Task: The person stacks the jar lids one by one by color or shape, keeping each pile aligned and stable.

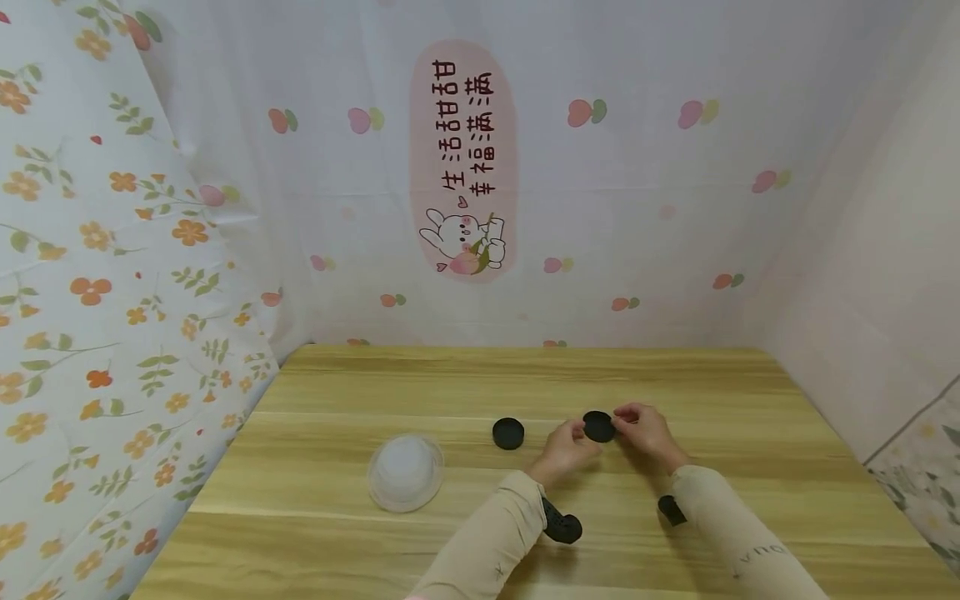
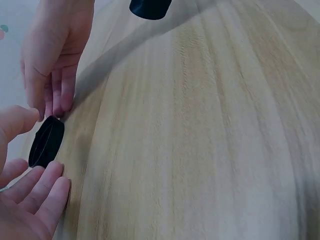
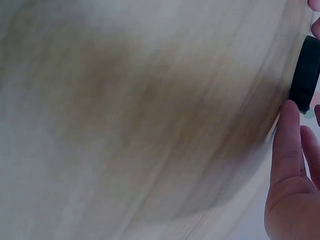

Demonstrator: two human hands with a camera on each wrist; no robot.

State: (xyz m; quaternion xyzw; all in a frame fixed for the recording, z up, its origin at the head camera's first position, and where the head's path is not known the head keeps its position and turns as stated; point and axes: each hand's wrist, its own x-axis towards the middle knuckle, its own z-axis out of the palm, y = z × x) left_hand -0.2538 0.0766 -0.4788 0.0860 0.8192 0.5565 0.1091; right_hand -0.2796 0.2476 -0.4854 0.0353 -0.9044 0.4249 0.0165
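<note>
My left hand [image 1: 566, 450] and right hand [image 1: 651, 433] hold a shallow black round lid [image 1: 598, 426] between them, right of the table's middle. The left wrist view shows the lid [image 2: 47, 142] tilted on edge, its hollow side partly visible. The left fingers [image 2: 42, 187] support its lower rim, with the thumb raised beside it. At the opposite rim are the right hand's [image 2: 57, 55] thumb and fingertips. From the right wrist, one fingertip meets the edge of the lid [image 3: 304, 75]. A second black round lid [image 1: 508, 433] lies hollow side up to the left.
A translucent, hat-shaped dome with a wide brim [image 1: 405, 472] sits on the wood-grain table [image 1: 337, 550] at the left. Black devices [image 1: 562, 525] are strapped under both wrists. Patterned cloth walls [image 1: 637, 208] enclose the table's back and sides.
</note>
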